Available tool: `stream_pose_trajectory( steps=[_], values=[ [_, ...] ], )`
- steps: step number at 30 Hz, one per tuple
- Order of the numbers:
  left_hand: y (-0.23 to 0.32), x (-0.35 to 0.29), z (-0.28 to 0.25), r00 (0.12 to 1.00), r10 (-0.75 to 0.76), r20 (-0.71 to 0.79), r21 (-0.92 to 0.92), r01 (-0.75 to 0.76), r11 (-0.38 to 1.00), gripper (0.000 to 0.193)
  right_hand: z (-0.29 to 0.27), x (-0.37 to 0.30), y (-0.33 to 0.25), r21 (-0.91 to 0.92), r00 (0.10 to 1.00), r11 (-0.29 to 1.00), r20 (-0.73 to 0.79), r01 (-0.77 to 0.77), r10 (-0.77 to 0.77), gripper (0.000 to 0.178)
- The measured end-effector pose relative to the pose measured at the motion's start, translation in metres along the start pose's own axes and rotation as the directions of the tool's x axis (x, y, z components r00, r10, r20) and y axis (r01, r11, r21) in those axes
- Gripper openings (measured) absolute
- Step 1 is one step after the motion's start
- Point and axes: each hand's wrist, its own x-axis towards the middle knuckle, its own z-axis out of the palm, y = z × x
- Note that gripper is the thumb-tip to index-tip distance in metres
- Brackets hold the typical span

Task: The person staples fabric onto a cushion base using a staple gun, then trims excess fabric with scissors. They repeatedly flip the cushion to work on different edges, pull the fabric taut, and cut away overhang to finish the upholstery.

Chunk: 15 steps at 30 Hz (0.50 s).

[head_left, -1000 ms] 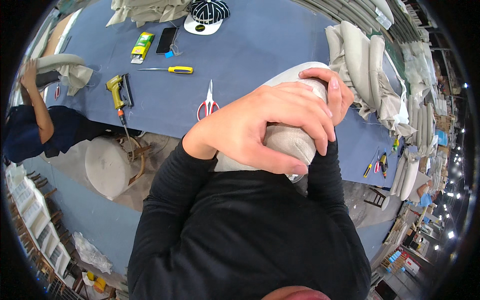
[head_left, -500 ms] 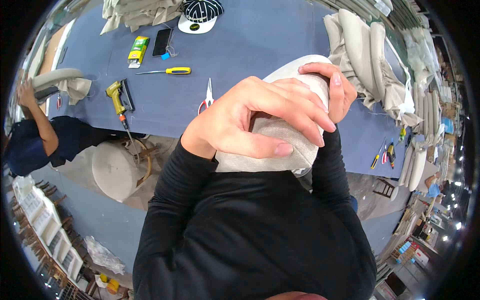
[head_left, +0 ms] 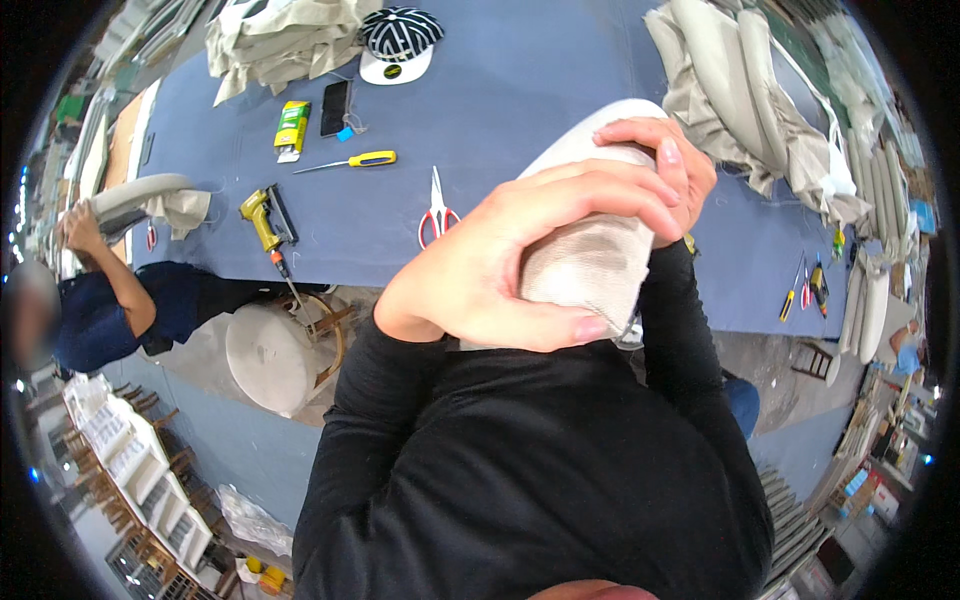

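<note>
A padded piece covered in beige fabric [head_left: 590, 262], like an upholstered chair part, stands tilted close against my chest, its pale rounded end pointing toward the table. My left hand [head_left: 500, 250] is wrapped across its near side, thumb low on the cloth and fingers over the top. From the right, my right hand [head_left: 672, 165] grips the upper edge with bent fingers, near the left fingertips. A dark smudge or shadow shows on the cloth between left thumb and fingers. Red-handled scissors [head_left: 437, 208] lie just beyond my left hand.
On the blue-grey table [head_left: 540, 60] lie a staple gun [head_left: 268, 222], a yellow screwdriver [head_left: 370, 158], a phone [head_left: 336, 108], a cap [head_left: 398, 45] and beige fabric [head_left: 285, 40]. Padded pieces [head_left: 730, 90] are stacked right. A co-worker [head_left: 125, 300] handles another at left, beside a round stool [head_left: 270, 358].
My left fingers have shifted up along the cloth, and more of its near face shows. The padded piece is turned slightly. The surroundings have slid right in view.
</note>
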Motion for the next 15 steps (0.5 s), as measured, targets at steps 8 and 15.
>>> stream_pose_trajectory(
  steps=[8,15],
  values=[
    [-0.088,-0.133,-0.07,0.775,-0.518,-0.362,0.329,0.626,0.707,0.048,-0.074,-0.036,0.042,-0.236,0.984,0.96,-0.131,-0.152,0.124,0.026],
    [-0.176,-0.269,-0.044,0.839,-0.37,-0.399,0.415,0.525,0.744,0.089,-0.187,-0.088,0.168,0.003,0.88,0.973,-0.427,-0.229,0.209,0.031]
  ],
)
